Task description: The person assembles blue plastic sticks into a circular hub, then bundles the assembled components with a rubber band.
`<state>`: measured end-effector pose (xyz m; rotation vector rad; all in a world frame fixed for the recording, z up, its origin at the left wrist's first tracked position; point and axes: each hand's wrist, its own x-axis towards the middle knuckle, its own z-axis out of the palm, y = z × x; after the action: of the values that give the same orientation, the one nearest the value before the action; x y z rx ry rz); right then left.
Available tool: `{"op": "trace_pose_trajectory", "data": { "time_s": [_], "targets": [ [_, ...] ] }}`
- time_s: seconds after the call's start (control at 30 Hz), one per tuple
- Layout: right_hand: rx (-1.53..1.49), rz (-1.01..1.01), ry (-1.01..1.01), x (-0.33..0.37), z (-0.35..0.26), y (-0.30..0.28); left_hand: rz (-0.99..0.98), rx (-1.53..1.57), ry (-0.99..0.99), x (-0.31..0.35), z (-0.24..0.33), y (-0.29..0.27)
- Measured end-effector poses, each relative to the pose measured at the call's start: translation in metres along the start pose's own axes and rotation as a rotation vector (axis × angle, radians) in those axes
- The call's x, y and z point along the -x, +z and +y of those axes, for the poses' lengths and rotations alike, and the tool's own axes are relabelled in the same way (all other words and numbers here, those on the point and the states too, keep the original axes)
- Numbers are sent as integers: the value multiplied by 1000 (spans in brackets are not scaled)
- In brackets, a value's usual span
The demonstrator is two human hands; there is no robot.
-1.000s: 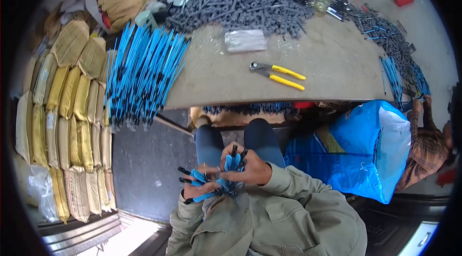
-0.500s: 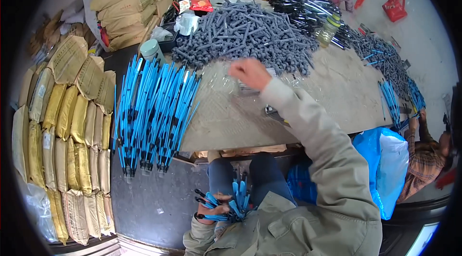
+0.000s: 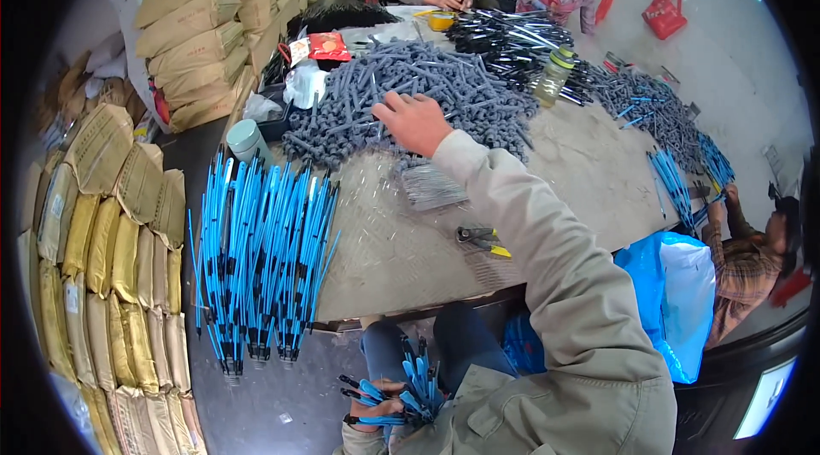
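Note:
Down at my lap, my left hand [image 3: 378, 405] is closed round a bunch of slim blue strips with black tips [image 3: 418, 378]. My right hand [image 3: 416, 123] reaches out over the near side of a big heap of grey ribbed plastic parts [image 3: 444, 70], its fingers bent and a little apart; nothing shows in them. Just below that hand lies a stack of thin, clear or silvery rods [image 3: 433, 187]. Pliers with yellow-and-black handles [image 3: 480, 239] rest nearer to me, beside my right sleeve.
Many long blue strips [image 3: 265, 258] overhang the table's left edge, by a pale green canister [image 3: 248, 140]. A bottle [image 3: 555, 76] stands near black strips [image 3: 512, 45]. Stacked sacks [image 3: 111, 258] line the left. Co-workers sit at the far side and right, beside a blue bag [image 3: 649, 284].
My right hand has gone from a fist to bent, parted fingers over the grey heap. The view has tilted up, so the table sits lower. My left hand keeps its bunch.

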<state>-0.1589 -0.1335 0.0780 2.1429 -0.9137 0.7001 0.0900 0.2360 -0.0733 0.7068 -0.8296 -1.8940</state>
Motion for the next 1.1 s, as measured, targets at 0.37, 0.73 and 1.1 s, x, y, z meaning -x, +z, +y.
{"op": "trace_pose_trajectory", "data": {
  "time_s": [0.37,0.73,1.1],
  "targets": [
    [-1583,-356,172,110,-143,-189,-159,-180,8,21,-7,15],
    [-1930,-427,-127,165,-173,-199,85,-126,-194,28,5,73],
    [-2035,-284,828,218,-240,-248,-76,-402,128,34,6,90]
  ]
}}
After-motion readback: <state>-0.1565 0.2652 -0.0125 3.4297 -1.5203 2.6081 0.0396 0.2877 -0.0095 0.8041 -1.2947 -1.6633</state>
